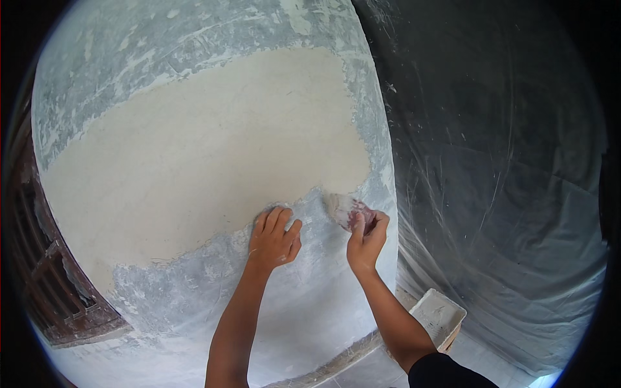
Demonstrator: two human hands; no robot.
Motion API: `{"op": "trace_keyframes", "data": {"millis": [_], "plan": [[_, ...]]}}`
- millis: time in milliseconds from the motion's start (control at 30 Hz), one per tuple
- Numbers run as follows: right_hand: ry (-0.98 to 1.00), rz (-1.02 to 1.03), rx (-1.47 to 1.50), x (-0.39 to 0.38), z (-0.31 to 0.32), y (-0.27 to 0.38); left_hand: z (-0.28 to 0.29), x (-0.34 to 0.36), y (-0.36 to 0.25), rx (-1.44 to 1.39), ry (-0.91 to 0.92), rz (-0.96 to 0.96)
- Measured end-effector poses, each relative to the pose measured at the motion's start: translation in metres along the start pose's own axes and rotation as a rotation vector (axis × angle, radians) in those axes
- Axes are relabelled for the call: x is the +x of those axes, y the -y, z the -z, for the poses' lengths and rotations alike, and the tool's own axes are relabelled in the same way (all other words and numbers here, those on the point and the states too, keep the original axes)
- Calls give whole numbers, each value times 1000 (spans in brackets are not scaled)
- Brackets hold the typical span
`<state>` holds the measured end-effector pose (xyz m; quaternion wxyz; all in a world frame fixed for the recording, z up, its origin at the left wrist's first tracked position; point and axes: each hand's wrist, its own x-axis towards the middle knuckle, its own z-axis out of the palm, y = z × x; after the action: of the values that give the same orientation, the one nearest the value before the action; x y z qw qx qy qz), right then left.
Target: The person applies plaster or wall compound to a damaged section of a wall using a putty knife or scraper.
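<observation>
A wall (194, 161) fills the view, with a broad cream patch of fresh plaster over grey-white rough surface. My right hand (366, 238) grips a putty knife (341, 208), its plaster-smeared blade pressed flat on the wall at the lower right edge of the cream patch. My left hand (274, 238) rests on the wall just left of the blade, fingers bent and together, holding nothing. Both forearms come up from the bottom edge.
A clear plastic sheet (504, 194) hangs over the dark area right of the wall's corner. A white plaster-stained tray (440, 313) sits on the floor below my right forearm. A dark wooden window frame (52, 284) is at the left.
</observation>
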<state>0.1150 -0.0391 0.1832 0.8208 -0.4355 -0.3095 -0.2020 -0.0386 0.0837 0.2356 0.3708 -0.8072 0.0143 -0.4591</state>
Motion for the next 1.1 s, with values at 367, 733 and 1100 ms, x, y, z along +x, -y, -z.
{"op": "trace_keyframes", "data": {"millis": [367,733,1100], "plan": [[125,562,-76,-41,-43,-12,26,-23,13,57,6,28],[216,554,-194,-67,-68,-32,25,-28,12,65,-17,58],[163,538,-225,-68,-76,-32,25,-29,13,44,-34,56]]}}
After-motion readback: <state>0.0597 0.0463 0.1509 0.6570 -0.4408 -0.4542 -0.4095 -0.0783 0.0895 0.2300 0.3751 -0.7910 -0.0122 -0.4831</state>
